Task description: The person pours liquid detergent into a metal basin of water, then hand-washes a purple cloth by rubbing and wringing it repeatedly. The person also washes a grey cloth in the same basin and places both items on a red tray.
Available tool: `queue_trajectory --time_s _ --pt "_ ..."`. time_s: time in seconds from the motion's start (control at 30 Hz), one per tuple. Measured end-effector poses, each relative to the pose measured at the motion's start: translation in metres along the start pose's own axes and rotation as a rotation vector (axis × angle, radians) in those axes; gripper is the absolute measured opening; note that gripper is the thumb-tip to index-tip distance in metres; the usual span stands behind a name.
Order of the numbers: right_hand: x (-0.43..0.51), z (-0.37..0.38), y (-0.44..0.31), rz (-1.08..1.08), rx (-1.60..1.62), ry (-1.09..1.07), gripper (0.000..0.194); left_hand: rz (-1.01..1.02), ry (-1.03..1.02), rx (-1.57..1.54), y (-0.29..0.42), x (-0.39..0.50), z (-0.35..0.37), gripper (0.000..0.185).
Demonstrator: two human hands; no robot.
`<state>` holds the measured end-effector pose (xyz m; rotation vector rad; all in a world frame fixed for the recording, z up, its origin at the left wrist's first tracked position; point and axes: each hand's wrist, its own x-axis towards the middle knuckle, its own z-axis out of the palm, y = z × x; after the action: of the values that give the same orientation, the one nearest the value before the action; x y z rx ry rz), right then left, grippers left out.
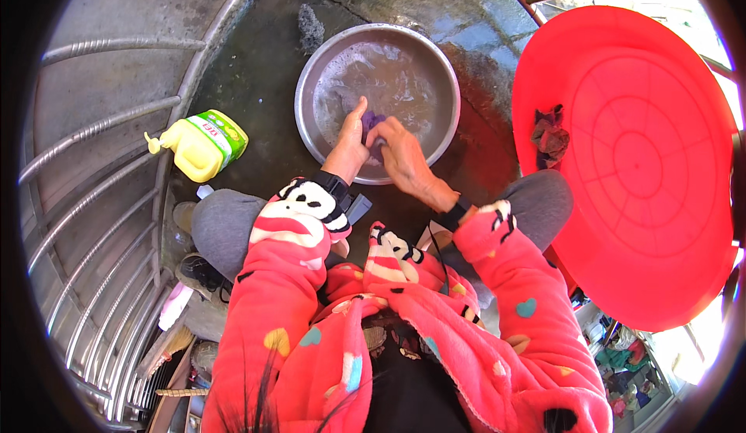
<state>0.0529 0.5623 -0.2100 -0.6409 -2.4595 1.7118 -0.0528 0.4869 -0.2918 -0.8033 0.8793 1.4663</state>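
Murky, sudsy water (402, 77) fills a round metal basin (449, 112) on the wet floor before me. Over its near side my left hand (348, 146) and my right hand (403, 156) meet around a small purple cloth (372, 121). The left thumb points up along the cloth, while the right fingers curl over it from the other side. Part of the cloth is hidden by my hands. Dark bands circle both wrists, just below the red patterned sleeves.
A yellow pump bottle (201, 147) with a green label lies to the left, near metal railing bars (105, 130). On the right, a large red plastic tub (629, 246) holds a dark wet cloth (549, 137). A grey scouring clump (310, 28) sits beyond the basin.
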Motion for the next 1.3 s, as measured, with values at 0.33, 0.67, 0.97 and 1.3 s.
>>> queue_trajectory --time_s 0.33,0.67,0.97,1.3 --pt "-0.005 -0.006 -0.029 0.212 0.083 0.060 0.031 0.198 0.379 0.321 -0.018 -0.017 0.026 0.056" --pt "0.016 -0.001 0.007 0.280 -0.121 0.260 0.037 0.289 0.208 0.268 -0.030 -0.030 0.038 0.044" --pt "0.027 -0.017 0.036 0.512 0.707 0.047 0.036 -0.059 -0.196 0.119 -0.016 -0.052 0.056 0.065" --pt "0.039 -0.045 0.013 0.475 0.611 -0.153 0.035 -0.441 -0.547 0.347 -0.001 -0.075 0.051 0.041"
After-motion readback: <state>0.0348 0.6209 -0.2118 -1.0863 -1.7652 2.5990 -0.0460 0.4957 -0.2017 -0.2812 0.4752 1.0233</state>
